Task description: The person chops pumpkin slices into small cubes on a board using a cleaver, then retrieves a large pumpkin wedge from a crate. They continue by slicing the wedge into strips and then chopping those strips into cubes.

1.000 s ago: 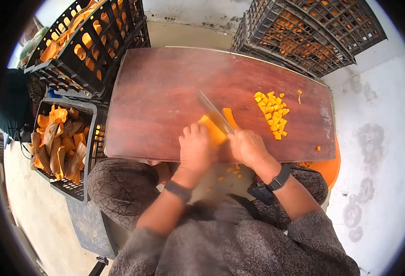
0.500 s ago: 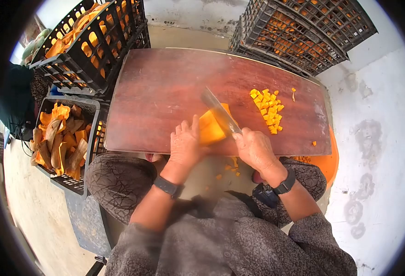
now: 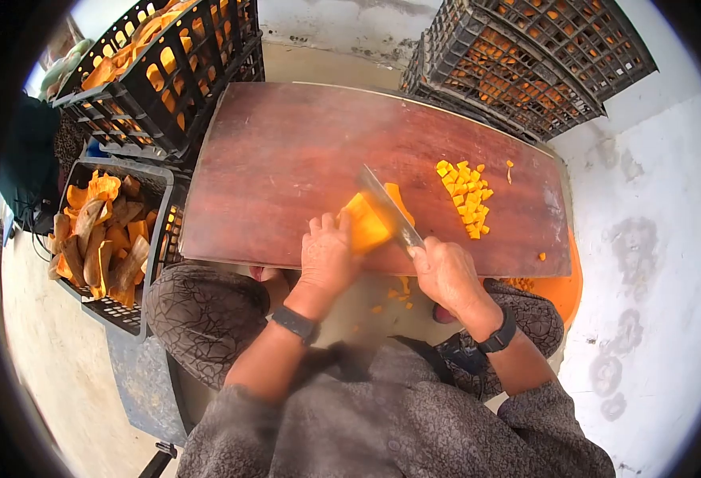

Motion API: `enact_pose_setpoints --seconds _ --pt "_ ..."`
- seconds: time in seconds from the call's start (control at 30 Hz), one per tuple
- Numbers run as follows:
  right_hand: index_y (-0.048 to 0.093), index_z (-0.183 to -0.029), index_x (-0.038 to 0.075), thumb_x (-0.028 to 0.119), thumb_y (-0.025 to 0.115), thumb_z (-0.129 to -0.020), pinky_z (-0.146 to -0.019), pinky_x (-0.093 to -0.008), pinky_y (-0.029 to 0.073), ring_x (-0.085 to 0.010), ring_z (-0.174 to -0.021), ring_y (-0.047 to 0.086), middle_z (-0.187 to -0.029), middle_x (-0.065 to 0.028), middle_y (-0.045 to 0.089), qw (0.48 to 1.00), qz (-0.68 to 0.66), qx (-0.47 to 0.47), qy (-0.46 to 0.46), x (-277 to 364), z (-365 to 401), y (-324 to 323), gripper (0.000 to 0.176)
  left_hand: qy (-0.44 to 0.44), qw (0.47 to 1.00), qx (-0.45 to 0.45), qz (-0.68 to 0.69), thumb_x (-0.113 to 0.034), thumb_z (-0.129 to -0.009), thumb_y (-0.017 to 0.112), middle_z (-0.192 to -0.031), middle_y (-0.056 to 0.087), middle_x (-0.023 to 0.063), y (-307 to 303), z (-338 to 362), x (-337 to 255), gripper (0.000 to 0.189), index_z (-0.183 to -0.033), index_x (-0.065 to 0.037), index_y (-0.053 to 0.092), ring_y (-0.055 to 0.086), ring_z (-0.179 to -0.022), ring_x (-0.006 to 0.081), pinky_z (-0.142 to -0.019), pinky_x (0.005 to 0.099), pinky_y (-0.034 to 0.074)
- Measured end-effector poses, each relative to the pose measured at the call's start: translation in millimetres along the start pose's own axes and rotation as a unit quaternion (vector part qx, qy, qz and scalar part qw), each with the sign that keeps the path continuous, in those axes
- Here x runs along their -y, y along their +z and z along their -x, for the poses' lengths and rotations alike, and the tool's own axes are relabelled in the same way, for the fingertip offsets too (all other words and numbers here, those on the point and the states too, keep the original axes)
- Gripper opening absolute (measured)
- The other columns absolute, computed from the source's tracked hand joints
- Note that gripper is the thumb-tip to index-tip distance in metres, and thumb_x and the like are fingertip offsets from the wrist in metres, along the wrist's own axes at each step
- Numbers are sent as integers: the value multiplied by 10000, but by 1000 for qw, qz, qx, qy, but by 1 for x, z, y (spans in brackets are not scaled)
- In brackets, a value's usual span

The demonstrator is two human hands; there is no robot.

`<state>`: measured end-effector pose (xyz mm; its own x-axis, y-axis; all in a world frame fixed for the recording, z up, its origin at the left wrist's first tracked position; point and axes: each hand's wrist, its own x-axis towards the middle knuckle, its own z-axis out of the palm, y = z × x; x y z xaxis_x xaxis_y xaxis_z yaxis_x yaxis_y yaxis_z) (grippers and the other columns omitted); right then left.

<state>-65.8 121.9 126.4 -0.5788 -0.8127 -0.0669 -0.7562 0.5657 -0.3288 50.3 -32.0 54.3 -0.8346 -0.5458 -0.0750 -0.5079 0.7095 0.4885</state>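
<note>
My left hand (image 3: pixel 328 253) presses against the left side of an orange pumpkin chunk (image 3: pixel 366 225), its fingers wrapped over the edge. The chunk rests near the front edge of the reddish wooden board (image 3: pixel 279 159). In my right hand (image 3: pixel 449 275) is the handle of a kitchen knife (image 3: pixel 388 203), its blade slanting up and to the left. The blade stands along the chunk's right side. On its far side a pumpkin slice (image 3: pixel 400 201) leans apart from the chunk. Small pumpkin cubes (image 3: pixel 466 195) lie in a pile to the right.
A black crate of pumpkin pieces (image 3: pixel 159 88) stands at the back left, with a lower crate of peel and offcuts (image 3: pixel 103 239) in front. Stacked crates (image 3: pixel 517 64) rise at the back right. An orange basin (image 3: pixel 569 291) shows beneath the board's right end.
The knife and my right hand have shifted slightly right and down. A slice now stands apart from the chunk, right of the blade. My left hand's raised finger has come down onto the chunk.
</note>
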Motion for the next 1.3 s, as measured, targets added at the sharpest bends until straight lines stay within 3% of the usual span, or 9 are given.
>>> enact_pose_setpoints --seconds 0.37,0.9,1.3 --pt "584 -823 -23 265 545 -950 -655 -533 474 -470 -699 605 -684 -269 608 998 15 64 25 10 -1 -13 317 -9 1000 2 11 -199 -673 812 -1189 524 177 0 -3 2 816 -1372 4 443 508 -1109 366 -921 433 465" --pt "578 -844 -19 243 538 -952 -677 -540 474 -470 -729 603 -730 -268 615 996 44 72 25 18 6 -16 286 -5 1000 -7 18 -214 -675 812 -1190 519 182 2 -2 4 797 -1354 5 458 507 -1110 366 -920 429 467" --pt "588 -859 -28 208 529 -952 -707 -516 485 -460 -795 612 -801 -265 628 987 45 157 11 27 -19 -44 261 -12 1000 -18 14 -191 -680 805 -1188 504 156 6 -2 3 795 -1370 -17 452 498 -1096 355 -905 425 467"
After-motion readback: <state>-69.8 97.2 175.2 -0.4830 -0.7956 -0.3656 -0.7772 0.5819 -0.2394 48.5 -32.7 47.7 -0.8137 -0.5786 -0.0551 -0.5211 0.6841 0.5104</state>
